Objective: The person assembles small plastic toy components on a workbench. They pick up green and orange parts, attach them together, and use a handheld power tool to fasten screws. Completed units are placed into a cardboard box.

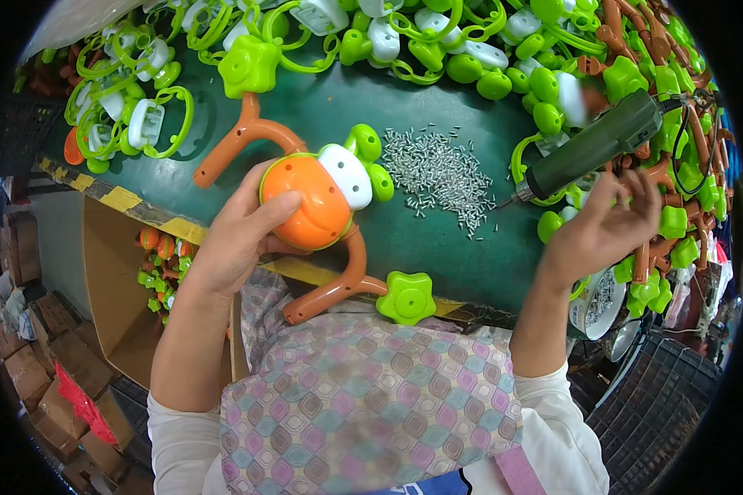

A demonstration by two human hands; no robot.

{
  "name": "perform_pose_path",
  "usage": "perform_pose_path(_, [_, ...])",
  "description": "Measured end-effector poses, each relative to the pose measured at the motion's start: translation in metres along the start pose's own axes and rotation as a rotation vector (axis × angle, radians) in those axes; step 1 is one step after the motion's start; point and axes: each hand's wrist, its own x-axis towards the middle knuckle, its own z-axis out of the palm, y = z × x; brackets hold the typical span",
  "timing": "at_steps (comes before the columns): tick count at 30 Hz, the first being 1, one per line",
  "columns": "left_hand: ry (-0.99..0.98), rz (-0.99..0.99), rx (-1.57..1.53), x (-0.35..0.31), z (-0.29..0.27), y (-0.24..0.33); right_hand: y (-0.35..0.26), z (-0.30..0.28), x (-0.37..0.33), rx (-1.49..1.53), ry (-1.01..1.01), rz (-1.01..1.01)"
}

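Observation:
My left hand (243, 223) grips a plastic toy with a rounded orange body (305, 202), thumb on top. From the body branch brown forked arms (351, 264), one toward me and one away, with a green star-shaped knob (409, 298) on the near one and another green knob (248, 65) on the far one. A white piece (344, 176) with green round ends sits on the body's right side. My right hand (607, 223), slightly blurred, is just below a dark green electric screwdriver (594, 147); its fingers are apart and not wrapped around the tool. The screwdriver's tip points left toward loose screws.
A pile of small silver screws (442, 177) lies on the green tabletop (462, 268). Green-and-white ring parts (144, 124) heap at the far side, brown and green parts (677, 74) at the right. Below left stands a cardboard box (111, 289) holding similar toys.

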Motion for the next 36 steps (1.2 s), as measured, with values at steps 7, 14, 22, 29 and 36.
perform_pose_path(7, [0.03, 0.014, 0.007, -0.001, -0.002, 0.0, 0.037, -0.002, 0.022, 0.111, -0.309, 0.389])
perform_pose_path(14, [0.035, 0.044, 0.037, -0.001, -0.003, -0.005, 0.026, 0.015, 0.026, 0.072, -0.402, 0.259])
perform_pose_path(22, [0.015, 0.066, 0.033, 0.001, 0.001, -0.005, 0.035, 0.029, 0.01, 0.72, -0.507, 0.648])
perform_pose_path(29, [0.062, 0.076, 0.006, 0.0, 0.002, -0.011, -0.005, 0.026, 0.023, 1.144, -0.269, 0.517])
perform_pose_path(36, [0.065, 0.053, -0.015, -0.004, 0.009, -0.003, -0.044, 0.04, -0.012, 1.377, -0.389, 0.609])
